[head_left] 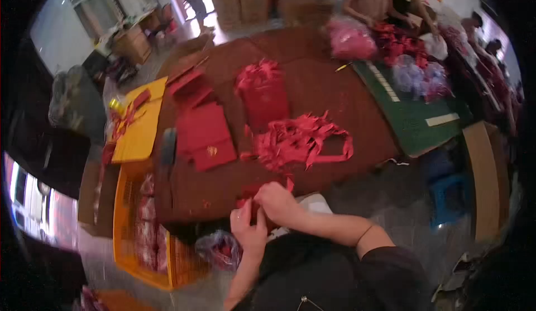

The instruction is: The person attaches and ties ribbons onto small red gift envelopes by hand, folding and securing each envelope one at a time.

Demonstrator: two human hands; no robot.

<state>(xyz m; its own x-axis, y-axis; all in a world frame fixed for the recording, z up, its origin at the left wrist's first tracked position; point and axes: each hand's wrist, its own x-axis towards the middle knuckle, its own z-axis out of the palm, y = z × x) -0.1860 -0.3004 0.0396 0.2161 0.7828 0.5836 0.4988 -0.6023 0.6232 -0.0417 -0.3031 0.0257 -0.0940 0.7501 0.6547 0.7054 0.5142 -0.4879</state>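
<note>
Both of my hands are close together at the near edge of the brown table [346, 154]. My left hand [248, 227] has its fingers round a small red piece [245, 196], mostly hidden by the hands. My right hand [276, 202] is closed at the same red piece, fingertips pinched. Just beyond them lies a tangled pile of red ribbons [301, 140]. Behind that pile is a stack of red pouches [265, 93] with ribbon bunched at its top. Flat red folders [204, 135], one with a gold mark, lie to the left.
An orange crate [125, 238] with wrapped bundles stands at lower left, below a yellow board [145, 115]. A green mat [396, 110] lies at right, with a blue basket [446, 199] below. People [379, 1] work at the far right; another person stands by the doorway.
</note>
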